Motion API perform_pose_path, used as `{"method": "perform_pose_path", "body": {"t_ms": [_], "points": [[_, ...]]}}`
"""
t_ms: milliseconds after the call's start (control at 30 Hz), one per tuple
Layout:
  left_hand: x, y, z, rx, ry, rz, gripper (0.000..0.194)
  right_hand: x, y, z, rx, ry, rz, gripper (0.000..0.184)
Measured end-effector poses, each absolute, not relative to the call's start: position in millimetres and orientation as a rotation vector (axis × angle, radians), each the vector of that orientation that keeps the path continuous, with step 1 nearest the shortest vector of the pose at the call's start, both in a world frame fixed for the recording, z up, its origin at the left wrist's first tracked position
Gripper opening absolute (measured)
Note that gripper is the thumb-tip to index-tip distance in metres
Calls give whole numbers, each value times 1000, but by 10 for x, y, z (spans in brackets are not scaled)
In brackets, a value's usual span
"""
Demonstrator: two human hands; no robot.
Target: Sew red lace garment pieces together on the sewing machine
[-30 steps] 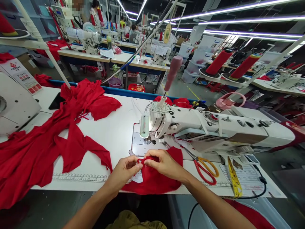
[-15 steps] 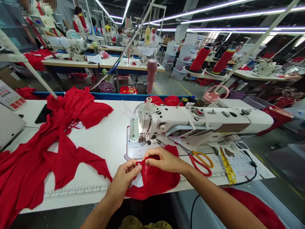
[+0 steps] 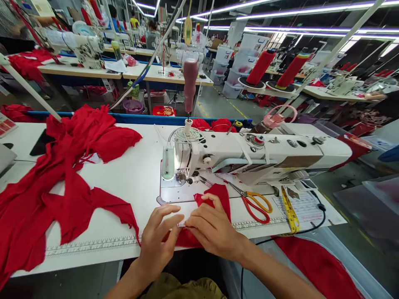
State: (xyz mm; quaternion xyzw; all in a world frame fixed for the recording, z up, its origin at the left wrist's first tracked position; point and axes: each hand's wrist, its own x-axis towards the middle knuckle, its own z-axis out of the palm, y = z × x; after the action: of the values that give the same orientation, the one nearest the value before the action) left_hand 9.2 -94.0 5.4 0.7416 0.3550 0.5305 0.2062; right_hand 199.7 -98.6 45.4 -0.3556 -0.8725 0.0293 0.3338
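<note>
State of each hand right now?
Left hand: open, fingers spread by the red cloth.
Right hand: curled over the red cloth; whether it grips cannot be told.

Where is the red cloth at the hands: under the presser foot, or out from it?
Out: the metal plate shows bare between the presser foot and the red cloth.
</note>
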Motion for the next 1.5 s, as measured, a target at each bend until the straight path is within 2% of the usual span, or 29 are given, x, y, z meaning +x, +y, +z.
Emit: {"method": "perform_pose_path", "body": {"t_ms": [67, 267, 500, 700, 800, 1000, 1133, 1200, 1333, 1500], "points": [[48, -965, 42, 2312, 917, 1564, 32, 2029, -1048, 427, -862, -2302, -44, 12], [-39, -1032, 10, 2543, 866, 1510, 26, 2207, -1180, 309, -708, -2429, -269, 20], [-14, -1015, -6, 2523, 819, 1516, 24, 2272, -1214, 210, -959, -2433, 491, 9], [-25, -1008, 2, 2522, 826, 1469, 24, 2285, -1197, 206, -1025, -2344, 694, 11], [-30, -1014, 8, 2516, 850, 1465, 24, 2293, -1190, 229, -1049, -2418, 643, 11], [-8, -1028, 5, 2495, 819, 1433, 24, 2305, -1217, 238, -848, -2405, 304, 20], [61, -979, 51, 2047, 979, 1184, 15, 2225, -1148, 284, -1063, -2255, 223, 23], [94, -928, 100, 1713, 1027, 943, 5, 2174, -1066, 325, -1143, -2206, 385, 17], [135, -842, 187, 1288, 1006, 733, 23, 2127, -920, 389, -1246, -2052, 845, 13], [157, -840, 211, 1116, 978, 716, 38, 2123, -873, 405, -1255, -1859, 1157, 15]]}}
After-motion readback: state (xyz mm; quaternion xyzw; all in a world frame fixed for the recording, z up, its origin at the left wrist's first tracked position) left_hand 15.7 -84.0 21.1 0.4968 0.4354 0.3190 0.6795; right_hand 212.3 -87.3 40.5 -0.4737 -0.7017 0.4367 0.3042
